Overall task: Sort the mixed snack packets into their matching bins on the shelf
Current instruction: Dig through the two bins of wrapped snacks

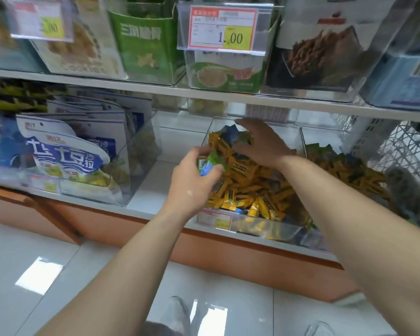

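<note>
2 hands work a clear bin [264, 230] heaped with yellow packets [243, 192] on the lower shelf [146, 187]. The left hand [194, 183] pinches green and blue packets [207, 166] just above the pile, apparently strays bound for other bins. The right hand [261, 141], fingers spread and holding nothing, reaches over the heap, likely seeking more.

head view, angled down, near shelf [228, 97]

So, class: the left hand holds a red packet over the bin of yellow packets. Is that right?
Not quite. The head view shows the left hand holding a green packet, not a red one, over the bin of yellow packets.
</note>
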